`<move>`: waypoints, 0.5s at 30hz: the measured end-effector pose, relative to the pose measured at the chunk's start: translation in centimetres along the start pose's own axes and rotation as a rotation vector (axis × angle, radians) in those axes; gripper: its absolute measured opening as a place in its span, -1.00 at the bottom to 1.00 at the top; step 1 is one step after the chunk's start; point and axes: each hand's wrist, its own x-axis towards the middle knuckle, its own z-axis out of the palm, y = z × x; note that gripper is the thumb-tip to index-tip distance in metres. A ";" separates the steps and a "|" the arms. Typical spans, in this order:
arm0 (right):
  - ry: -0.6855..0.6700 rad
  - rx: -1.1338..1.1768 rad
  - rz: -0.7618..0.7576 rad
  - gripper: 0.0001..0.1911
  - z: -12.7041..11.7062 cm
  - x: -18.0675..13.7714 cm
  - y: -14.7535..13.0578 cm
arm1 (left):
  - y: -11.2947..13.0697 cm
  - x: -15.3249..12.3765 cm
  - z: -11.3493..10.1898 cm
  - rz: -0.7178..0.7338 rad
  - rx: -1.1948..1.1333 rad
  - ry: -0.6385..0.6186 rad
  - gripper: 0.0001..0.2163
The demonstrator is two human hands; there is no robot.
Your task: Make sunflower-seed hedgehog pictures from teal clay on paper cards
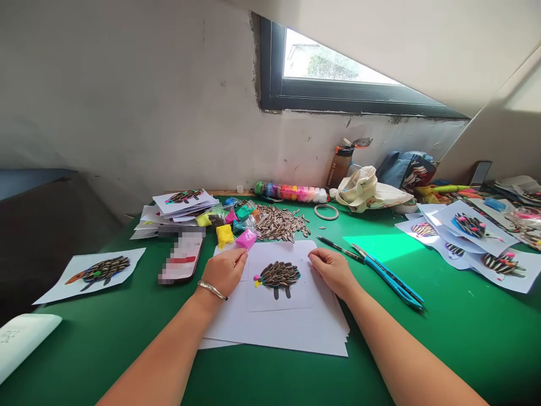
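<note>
In the centre of the frame, a seed-covered animal picture lies on white sheets stacked on the green table, between the person's two hands. The left hand is curled at the upper left of the sheets and the right hand at their upper right; on each, thumb and fingers are drawn narrowly together, but I cannot tell whether either pinches paper. The picture looks nearly or fully made: striped seeds cover the body closely, two dark legs stand below, and pink and yellow pieces mark the head at its left. No bare patch shows on the body, so whether anything is left to add cannot be told. Similar seed pictures lie around: a single card at the left, a paper pile left of centre, and more loose cards at the right. Just above the sheets, clear packets hold soft-looking coloured material, among them a yellow packet and a pink packet, beside a loose heap of seeds. By the wall, a row of colourful pots shows pink, orange and green; the brown bottle and cream cloth bag keep their contents hidden.
</note>
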 end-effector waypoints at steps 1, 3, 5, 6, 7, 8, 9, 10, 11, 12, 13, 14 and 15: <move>-0.005 0.004 0.007 -0.74 0.0 -0.1 0.0 | 0.0 0.1 -0.1 -0.006 -0.006 0.018 -0.68; -0.026 0.016 0.024 -0.74 -0.2 0.1 -0.2 | -0.1 0.1 -0.3 -0.016 -0.018 0.051 -0.68; -0.068 0.035 0.047 -0.74 -0.5 0.6 -0.6 | -0.3 0.1 -0.4 -0.027 -0.025 0.079 -0.68; -0.090 0.048 0.057 -0.74 -0.6 1.0 -0.9 | -0.4 0.1 -0.5 -0.032 -0.027 0.089 -0.69; -0.108 0.062 0.061 -0.74 -0.7 1.6 -1.3 | -0.6 0.0 -0.5 -0.038 -0.026 0.097 -0.69; -0.116 0.076 0.059 -0.75 -0.7 2.2 -1.7 | -0.7 0.0 -0.5 -0.043 -0.022 0.103 -0.69; -0.113 0.093 0.052 -0.75 -0.6 2.7 -2.2 | -0.8 -0.1 -0.4 -0.049 -0.016 0.107 -0.70; -0.101 0.113 0.040 -0.75 -0.4 3.3 -2.5 | -1.0 -0.2 -0.4 -0.053 -0.008 0.109 -0.70; -0.086 0.135 0.030 -0.75 -0.1 3.8 -2.8 | -1.1 -0.2 -0.4 -0.056 0.003 0.108 -0.70; -0.071 0.158 0.024 -0.74 0.3 4.2 -3.0 | -1.2 -0.2 -0.5 -0.059 0.015 0.106 -0.70; -0.062 0.181 0.022 -0.73 0.8 4.4 -3.0 | -1.2 -0.1 -0.5 -0.063 0.029 0.102 -0.69; -0.062 0.203 0.024 -0.72 1.2 4.6 -2.9 | -1.1 0.1 -0.7 -0.067 0.044 0.098 -0.68; -0.072 0.222 0.027 -0.72 1.6 4.6 -2.8 | -1.0 0.3 -0.8 -0.072 0.061 0.091 -0.67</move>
